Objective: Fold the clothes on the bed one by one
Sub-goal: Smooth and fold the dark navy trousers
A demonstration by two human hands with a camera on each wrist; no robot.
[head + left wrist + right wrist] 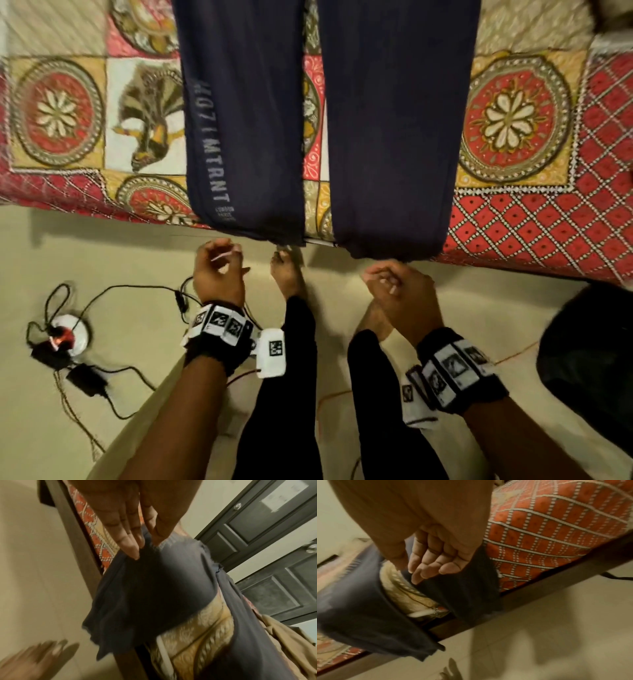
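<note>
Navy trousers (390,137) lie flat on the bed with both legs running toward me. The left leg (246,137) bears grey lettering. Both hems hang over the bed's near edge. My left hand (219,263) hovers just below the left hem and holds nothing. In the left wrist view its fingers (130,539) are nearly straight, their tips at the dark hem (145,588). My right hand (394,281) hangs just below the right hem, loosely curled and empty. The right wrist view shows that hand's fingers (429,561) in front of the right hem (467,591).
A red and yellow patterned bedspread (513,113) covers the bed over a dark wooden frame (556,588). A power block with cables (68,335) lies on the floor at left, a dark bag (589,342) at right. My bare feet (287,274) stand by the bed. A tan garment (283,635) lies further along the bed.
</note>
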